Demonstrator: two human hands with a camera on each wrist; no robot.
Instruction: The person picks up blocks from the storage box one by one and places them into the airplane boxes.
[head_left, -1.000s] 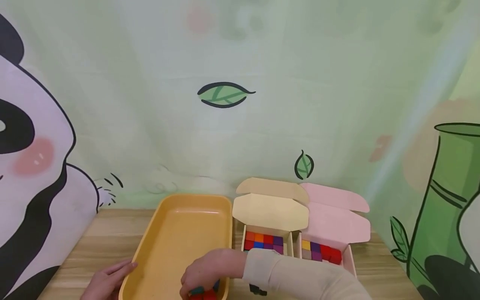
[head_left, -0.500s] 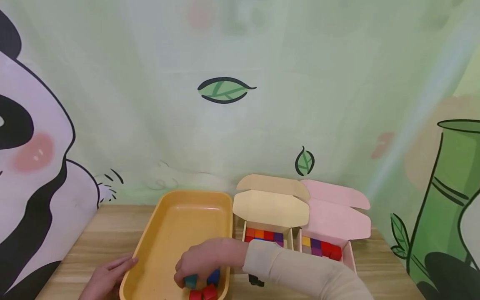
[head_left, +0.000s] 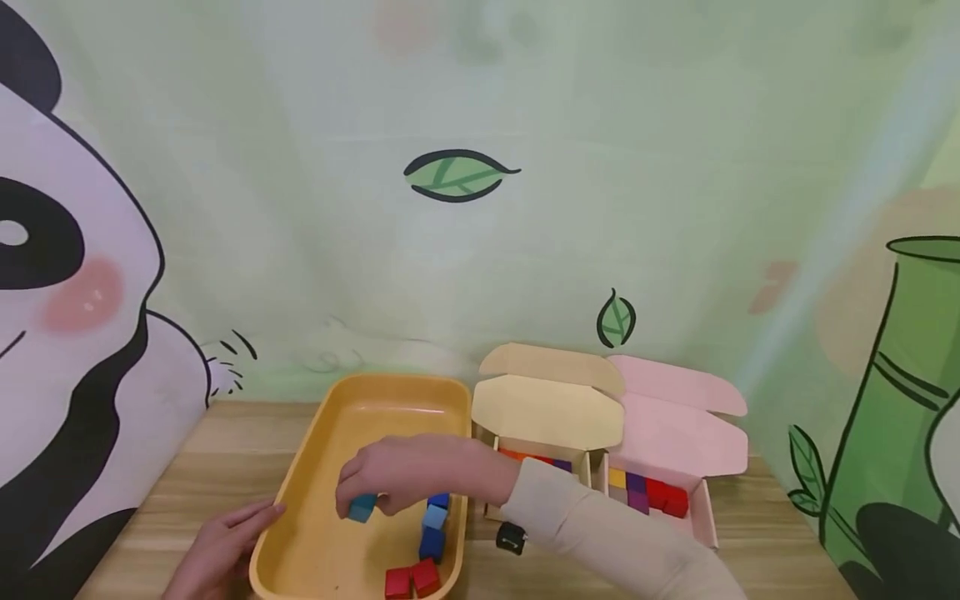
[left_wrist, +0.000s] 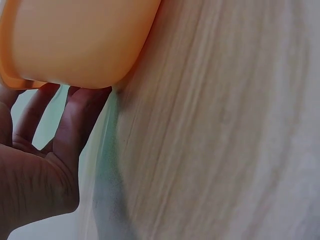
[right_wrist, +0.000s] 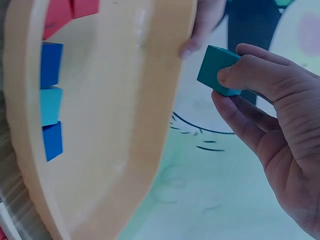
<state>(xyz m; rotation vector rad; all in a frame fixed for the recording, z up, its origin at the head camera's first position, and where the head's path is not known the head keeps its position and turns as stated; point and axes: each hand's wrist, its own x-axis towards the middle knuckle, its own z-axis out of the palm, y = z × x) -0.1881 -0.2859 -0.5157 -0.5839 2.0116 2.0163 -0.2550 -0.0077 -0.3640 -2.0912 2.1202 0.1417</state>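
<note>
My right hand point(head_left: 397, 471) pinches a teal cube point(head_left: 362, 507) between thumb and fingertips, held above the yellow tray point(head_left: 322, 550). In the right wrist view the teal cube point(right_wrist: 218, 70) is tilted and clear of the tray floor. Along the tray's right wall stand a dark blue cube point(head_left: 432, 543), a light blue cube point(head_left: 434, 517) and another blue cube point(head_left: 438, 500). Two red cubes point(head_left: 412, 581) lie nearer the front. At the tray's left side, my left hand point(head_left: 221, 550) grips the rim, thumb on top; in the left wrist view its fingers point(left_wrist: 82, 112) touch the outer wall.
Right of the tray, a cream box point(head_left: 551, 412) and a pink box point(head_left: 678, 433) stand with lids up, both holding coloured cubes. My right forearm partly covers them. A small black object point(head_left: 512, 538) lies on the wooden table point(head_left: 780, 533). A printed cloth hangs behind.
My right hand has lifted the teal cube from beside the other cubes and moved away from me and slightly left, uncovering the blue cubes. The left hand stays at the tray rim.
</note>
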